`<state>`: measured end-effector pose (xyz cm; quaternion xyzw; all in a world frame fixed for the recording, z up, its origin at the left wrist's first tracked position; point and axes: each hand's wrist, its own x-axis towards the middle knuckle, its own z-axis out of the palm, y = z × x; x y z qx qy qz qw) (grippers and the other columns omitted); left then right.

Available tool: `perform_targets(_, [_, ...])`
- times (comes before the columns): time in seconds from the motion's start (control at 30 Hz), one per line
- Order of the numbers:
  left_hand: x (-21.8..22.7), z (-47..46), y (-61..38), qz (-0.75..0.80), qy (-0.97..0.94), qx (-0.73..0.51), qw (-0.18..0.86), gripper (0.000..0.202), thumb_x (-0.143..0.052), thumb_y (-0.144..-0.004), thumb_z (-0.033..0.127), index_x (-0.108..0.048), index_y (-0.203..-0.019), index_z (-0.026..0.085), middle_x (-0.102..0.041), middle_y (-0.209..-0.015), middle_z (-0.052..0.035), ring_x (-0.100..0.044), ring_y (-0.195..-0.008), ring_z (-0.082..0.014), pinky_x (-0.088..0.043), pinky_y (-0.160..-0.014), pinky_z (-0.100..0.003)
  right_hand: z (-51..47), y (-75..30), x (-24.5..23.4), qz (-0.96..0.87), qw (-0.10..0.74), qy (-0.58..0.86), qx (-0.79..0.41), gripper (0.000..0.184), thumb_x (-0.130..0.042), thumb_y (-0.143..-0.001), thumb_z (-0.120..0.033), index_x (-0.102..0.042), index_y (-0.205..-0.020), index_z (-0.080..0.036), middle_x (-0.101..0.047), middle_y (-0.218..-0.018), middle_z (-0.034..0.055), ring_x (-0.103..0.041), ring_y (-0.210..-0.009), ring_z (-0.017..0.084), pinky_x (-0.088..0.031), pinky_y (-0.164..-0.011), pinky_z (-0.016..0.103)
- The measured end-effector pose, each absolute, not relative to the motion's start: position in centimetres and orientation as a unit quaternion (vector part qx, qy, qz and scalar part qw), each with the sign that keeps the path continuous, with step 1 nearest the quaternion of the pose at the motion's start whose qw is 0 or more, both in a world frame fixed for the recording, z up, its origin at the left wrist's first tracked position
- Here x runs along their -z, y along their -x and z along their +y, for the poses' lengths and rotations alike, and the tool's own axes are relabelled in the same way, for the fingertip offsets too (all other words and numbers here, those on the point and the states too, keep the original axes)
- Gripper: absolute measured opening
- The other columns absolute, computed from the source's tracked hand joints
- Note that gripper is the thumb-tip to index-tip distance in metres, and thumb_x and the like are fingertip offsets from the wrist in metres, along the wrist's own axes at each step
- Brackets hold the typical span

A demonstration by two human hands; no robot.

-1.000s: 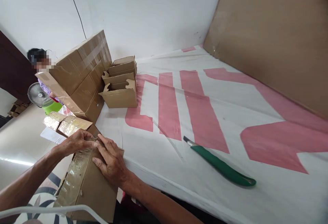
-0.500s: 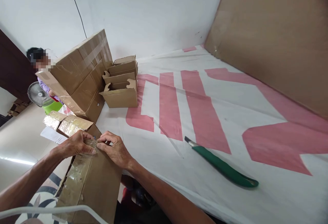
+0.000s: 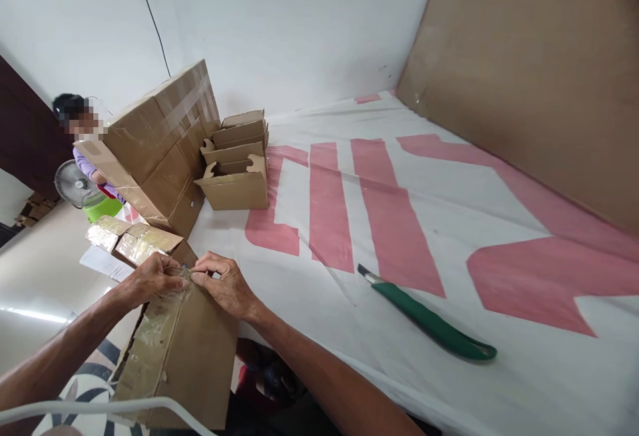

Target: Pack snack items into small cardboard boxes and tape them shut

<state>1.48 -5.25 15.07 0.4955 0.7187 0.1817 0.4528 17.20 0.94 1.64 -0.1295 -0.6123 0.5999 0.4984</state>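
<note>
A cardboard box sealed with clear tape stands at the near left edge of the table. My left hand and my right hand meet at its top far edge. Fingers of both hands are curled and pinched at the tape there. A green-handled utility knife lies on the table cover to the right, apart from both hands.
The table has a white cover with pink shapes. Large taped cartons and a stack of small open boxes stand at the far left. A brown board leans at the right. Another person and a fan are behind the cartons.
My right hand has gone from lying flat on the box top to a pinch at the far edge beside my left hand. The box has tilted slightly.
</note>
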Motion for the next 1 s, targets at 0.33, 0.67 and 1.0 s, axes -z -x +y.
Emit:
perform_targets(0.33, [-14.9, -5.2, -2.9, 0.729, -0.493, -0.204, 0.429, 0.035, -0.084, -0.058, 0.042, -0.063, -0.061, 0.015, -0.054, -0.054, 0.0021, -0.043, -0.047, -0.0086, -0.028, -0.045, -0.022, 1.5, -17.7, -1.3, -0.622, 0.492, 0.128, -0.596, 0.014, -0.072, -0.090, -0.030, -0.082, -0.082, -0.023, -0.071, -0.087, 0.0035, -0.062, -0.078, 0.016, -0.048, -0.069, 0.029])
perform_targets(0.67, [-14.9, -4.6, -4.2, 0.727, -0.484, -0.213, 0.438, 0.034, -0.084, -0.055, 0.037, -0.058, -0.055, 0.016, -0.049, -0.050, 0.0050, -0.038, -0.045, -0.0068, -0.024, -0.045, -0.022, 2.1, -18.2, -2.2, -0.618, 0.470, 0.128, -0.617, 0.020, -0.072, -0.088, -0.036, -0.074, -0.075, -0.020, -0.066, -0.078, -0.0003, -0.057, -0.072, 0.014, -0.045, -0.068, 0.027])
perform_targets(1.0, [-13.9, -6.3, -3.8, 0.716, -0.436, -0.262, 0.478, 0.039, -0.095, -0.052, 0.038, -0.070, -0.069, 0.013, -0.064, -0.063, 0.0000, -0.056, -0.057, -0.0130, -0.043, -0.055, -0.025, 2.3, -18.3, -2.6, -0.607, 0.482, 0.122, -0.620, 0.032, -0.071, -0.087, -0.044, -0.064, -0.068, -0.021, -0.063, -0.072, -0.0013, -0.057, -0.070, 0.014, -0.046, -0.069, 0.027])
